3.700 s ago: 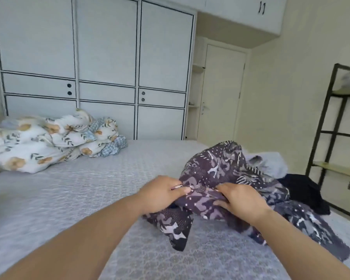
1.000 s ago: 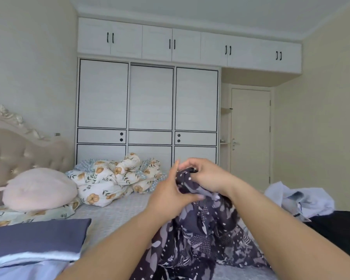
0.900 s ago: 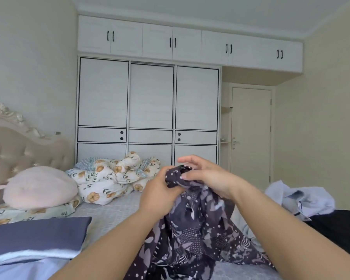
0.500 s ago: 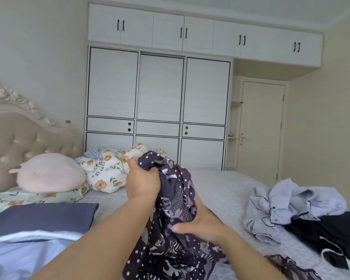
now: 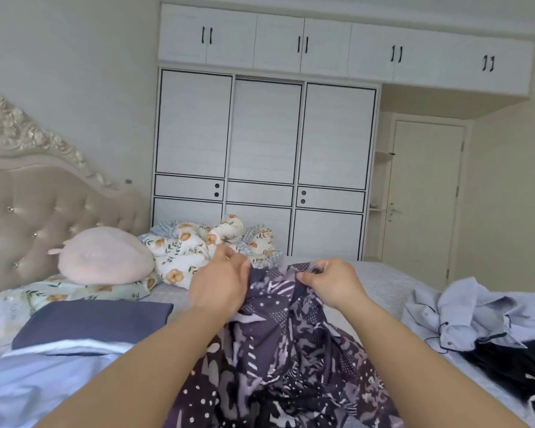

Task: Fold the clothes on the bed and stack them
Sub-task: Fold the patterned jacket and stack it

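In the head view, both hands are raised over the bed [image 5: 380,276] with a dark purple patterned garment [image 5: 284,350] strung between them. The left hand [image 5: 220,285] has its fingers [image 5: 243,268] closed on the cloth's upper edge at the left. The right hand [image 5: 334,284] pinches the same edge a little to the right, thumb and fingers pressed together on a fold. The rest of the garment hangs in crumpled folds between the forearms, down past the lower edge of the view, so I cannot tell whether its lower part rests on the mattress.

The step in hand looks like opening out this first garment: finding an edge or corners before any fold is made. Nothing here is folded yet. The next move probably calls for sliding the hands apart along the edge until the cloth pulls straight, then laying it flat on the bare stretch of bed ahead. The fabric looks thin and limp, so it may bunch again if either pinch slips.

Well to the right lie a crumpled light blue shirt [image 5: 473,313] and, just beside it, a black garment [image 5: 519,366], both still to be folded. A flat navy cloth [image 5: 90,319] lies at the left, near a pink cushion [image 5: 105,257] and a floral quilt [image 5: 204,251] by the headboard [image 5: 44,205].
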